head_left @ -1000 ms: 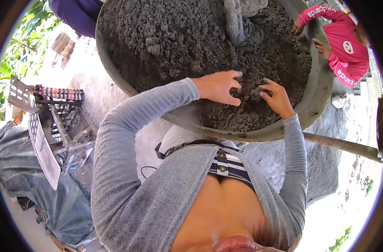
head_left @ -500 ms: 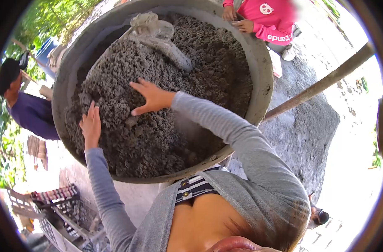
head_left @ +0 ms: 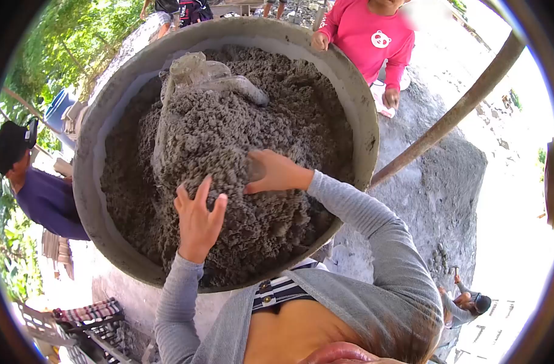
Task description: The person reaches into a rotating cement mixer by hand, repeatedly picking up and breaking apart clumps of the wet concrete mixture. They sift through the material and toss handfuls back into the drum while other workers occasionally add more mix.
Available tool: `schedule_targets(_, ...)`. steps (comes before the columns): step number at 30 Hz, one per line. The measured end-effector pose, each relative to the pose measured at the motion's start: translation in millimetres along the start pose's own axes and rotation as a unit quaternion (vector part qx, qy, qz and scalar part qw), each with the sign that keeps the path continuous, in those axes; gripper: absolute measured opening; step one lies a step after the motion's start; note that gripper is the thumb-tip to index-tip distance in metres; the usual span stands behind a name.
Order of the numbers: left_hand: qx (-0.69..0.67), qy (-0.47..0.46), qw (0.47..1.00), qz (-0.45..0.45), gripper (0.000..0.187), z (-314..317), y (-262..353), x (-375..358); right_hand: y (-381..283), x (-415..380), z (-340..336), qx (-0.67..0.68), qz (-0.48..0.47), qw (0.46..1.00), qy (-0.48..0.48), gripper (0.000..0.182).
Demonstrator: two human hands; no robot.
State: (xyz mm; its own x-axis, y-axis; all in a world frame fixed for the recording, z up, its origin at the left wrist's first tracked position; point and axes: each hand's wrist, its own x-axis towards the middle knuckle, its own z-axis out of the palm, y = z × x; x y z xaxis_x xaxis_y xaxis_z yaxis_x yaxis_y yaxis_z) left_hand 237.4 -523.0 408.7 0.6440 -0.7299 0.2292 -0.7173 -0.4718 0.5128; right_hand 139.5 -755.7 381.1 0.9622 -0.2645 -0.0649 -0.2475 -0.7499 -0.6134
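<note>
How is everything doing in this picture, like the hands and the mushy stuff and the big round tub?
Left hand: open, fingers spread
Right hand: open, fingers bent, at the mix
Grey mix: crumbly, heaped
Round tub: open-topped, partly filled
Paddle-like piece: caked, partly buried
Pole: slanting
Black cap: worn
</note>
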Motion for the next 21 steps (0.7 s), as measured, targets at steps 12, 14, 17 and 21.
schedule_targets(12, -0.013, -0.043, 0.977, 0.209, 0.06, 81, 120, 41, 79, -86, -64, 0.089, 0.062, 0.987, 0.118, 0.061)
schedule_targets(14, -0.037, -0.116, 0.974, 0.19, 0.06, 81, 134, 47, 78, -96, -74, 0.063, 0.083, 0.987, 0.12, 0.06)
schedule_targets(17, -0.068, -0.189, 0.96, 0.196, 0.056, 87, 140, 63, 78, -108, -88, 0.033, 0.036, 0.985, 0.165, 0.053)
schedule_targets(21, -0.195, 0.018, 0.952, 0.234, 0.049, 61, 138, 74, 40, -108, -100, 0.237, 0.034, 0.929, 0.282, 0.036)
